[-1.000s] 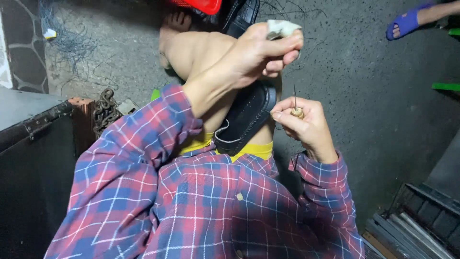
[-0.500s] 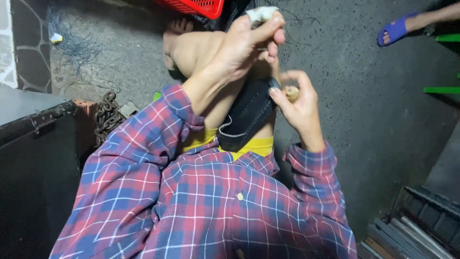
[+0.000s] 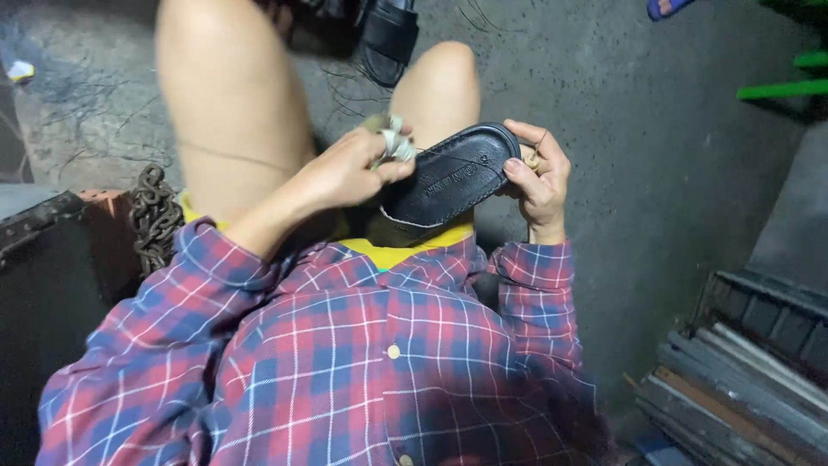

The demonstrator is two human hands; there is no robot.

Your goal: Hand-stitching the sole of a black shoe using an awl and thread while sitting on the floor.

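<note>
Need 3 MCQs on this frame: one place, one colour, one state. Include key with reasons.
1. Where does the black rubber sandal lie?
A. across the person's lap, between both hands
B. on the metal racks at lower right
C. on the grey box at left

2. What colour is the garment edge under the plaid shirt?
A. white
B. yellow
C. green

3. How does the right hand stand?
A. open and away from the sandal
B. flat on the floor
C. closed on the sandal's end

Key: 1 A, the sandal rests over the lap with the left hand on one side and the right on the other; 2 B, a yellow strip shows below the sandal; 3 C, fingers and thumb wrap its rounded end.
</note>
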